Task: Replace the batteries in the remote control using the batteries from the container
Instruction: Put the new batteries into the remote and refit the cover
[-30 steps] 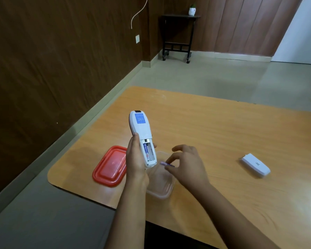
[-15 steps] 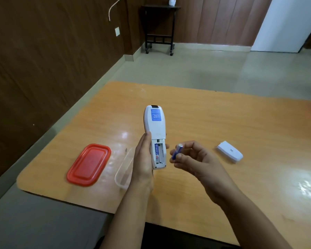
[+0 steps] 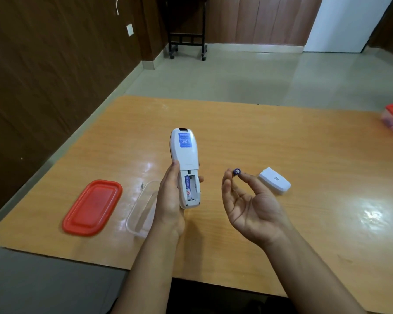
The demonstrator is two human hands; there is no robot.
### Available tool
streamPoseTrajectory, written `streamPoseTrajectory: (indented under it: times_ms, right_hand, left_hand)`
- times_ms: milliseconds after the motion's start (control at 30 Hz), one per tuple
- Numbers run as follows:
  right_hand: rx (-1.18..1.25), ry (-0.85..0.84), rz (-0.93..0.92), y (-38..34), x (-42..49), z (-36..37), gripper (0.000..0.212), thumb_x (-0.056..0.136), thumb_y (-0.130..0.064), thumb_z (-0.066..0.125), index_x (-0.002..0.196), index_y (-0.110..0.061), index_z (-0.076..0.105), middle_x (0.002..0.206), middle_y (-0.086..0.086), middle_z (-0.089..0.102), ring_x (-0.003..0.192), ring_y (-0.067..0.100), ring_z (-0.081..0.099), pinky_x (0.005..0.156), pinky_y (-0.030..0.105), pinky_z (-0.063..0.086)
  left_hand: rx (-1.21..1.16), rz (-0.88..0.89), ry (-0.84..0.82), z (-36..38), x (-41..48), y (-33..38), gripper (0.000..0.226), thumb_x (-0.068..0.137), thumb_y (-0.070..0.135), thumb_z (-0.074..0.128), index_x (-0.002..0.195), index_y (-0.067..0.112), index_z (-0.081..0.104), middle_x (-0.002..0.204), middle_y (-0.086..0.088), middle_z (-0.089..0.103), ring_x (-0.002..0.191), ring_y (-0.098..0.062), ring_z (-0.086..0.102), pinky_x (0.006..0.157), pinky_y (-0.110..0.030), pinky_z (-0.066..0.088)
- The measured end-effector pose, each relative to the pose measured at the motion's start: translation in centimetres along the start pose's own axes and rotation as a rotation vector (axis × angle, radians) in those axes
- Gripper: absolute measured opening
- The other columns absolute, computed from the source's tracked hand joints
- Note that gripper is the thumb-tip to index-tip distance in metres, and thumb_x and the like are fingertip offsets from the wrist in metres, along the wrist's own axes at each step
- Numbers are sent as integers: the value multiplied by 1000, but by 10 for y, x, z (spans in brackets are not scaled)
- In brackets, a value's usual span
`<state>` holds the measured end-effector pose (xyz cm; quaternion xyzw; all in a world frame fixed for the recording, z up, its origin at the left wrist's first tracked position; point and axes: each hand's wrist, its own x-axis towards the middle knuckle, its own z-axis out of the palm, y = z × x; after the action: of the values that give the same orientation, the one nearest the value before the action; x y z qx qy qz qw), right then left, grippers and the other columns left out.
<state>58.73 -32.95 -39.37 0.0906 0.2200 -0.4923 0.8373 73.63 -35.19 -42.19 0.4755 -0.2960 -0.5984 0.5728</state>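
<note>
White remote control (image 3: pixel 186 159): held back-up in left hand (image 3: pixel 169 200), compartment open, one battery seated.
Right hand (image 3: pixel 247 205): palm up, fingertips pinching a blue battery (image 3: pixel 236 171), apart from remote.
Battery cover (image 3: pixel 274 181): lying on wooden surface (image 3: pixel 281 137), beside right hand.
Clear container (image 3: pixel 141 207): beside left wrist, red lid (image 3: pixel 92 207) alongside.

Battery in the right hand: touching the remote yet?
Apart. In the head view the battery, pinched at the right hand's fingertips, sits right of the remote in the left hand, with bare table visible between them.
</note>
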Motion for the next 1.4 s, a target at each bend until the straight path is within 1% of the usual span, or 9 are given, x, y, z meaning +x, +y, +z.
streamPoseTrajectory:
  times_ms: [100,200,367,533,733,967,1200,1333,1400]
  right_hand:
    - [-146,-16,-72,2,0,0,18,81,-5,62,98,-4,69,83,8,69,71,20,71,65,27,60]
    - [-756,-6,-389,9,-1,1,28,88,-9,59,114,-16,65,85,6,73,80,16,69,77,26,58]
    - [-1189,-79,-810,23,-5,2,21,84,-1,66,98,-16,65,90,8,76,90,17,71,82,29,57]
    - [-1683,-72,-1146,29,-3,-6,34,84,-7,68,106,-32,62,92,-19,71,93,1,66,82,19,53]
    - [-1688,-16,-1174,31,0,-10,25,81,-15,72,98,-25,58,92,-23,67,93,-5,65,82,17,52]
    - [-1850,7,-1249,26,9,-15,20,82,-11,70,97,-24,72,89,-11,67,78,5,63,68,21,53]
    - [-2092,47,-1475,30,13,-20,12,79,-14,70,91,-12,73,84,-1,64,67,10,59,55,22,46]
    - [-2120,8,-1328,26,15,-24,20,83,-22,65,99,-15,74,92,-3,64,77,9,61,65,13,42]
    - [-2151,-58,-1246,23,15,-26,26,85,-24,61,108,-19,72,100,-5,62,85,7,60,72,14,45]
  left_hand:
    - [-19,-16,-9,0,-1,1,39,97,44,37,120,25,62,105,1,71,84,-15,64,70,-32,47]
    - [-55,-20,-26,1,-4,2,39,98,43,36,120,25,62,108,-1,71,88,-17,64,72,-33,46]
    - [-41,-12,-30,2,-6,3,39,98,43,35,121,27,62,108,2,72,100,-21,62,72,-31,46]
    - [-2,-19,-57,1,-8,2,43,97,46,33,124,27,60,107,3,72,96,-14,64,79,-32,47]
    - [-41,16,-71,0,-7,4,37,98,44,32,113,33,65,101,7,73,88,-11,63,79,-33,46]
    - [-156,-10,-85,0,-6,-1,47,98,43,34,129,17,57,106,-5,66,94,-22,58,90,-45,47]
    - [-211,-114,-131,10,-8,-13,50,99,42,33,135,14,50,96,-5,63,74,-11,65,55,-22,52]
    - [-273,-178,-105,10,-6,-12,45,99,40,34,126,14,59,91,-1,70,75,-13,67,58,-25,53]
    - [-286,-200,-85,8,-5,-11,45,99,40,33,106,16,71,88,1,73,87,-19,65,70,-29,50]
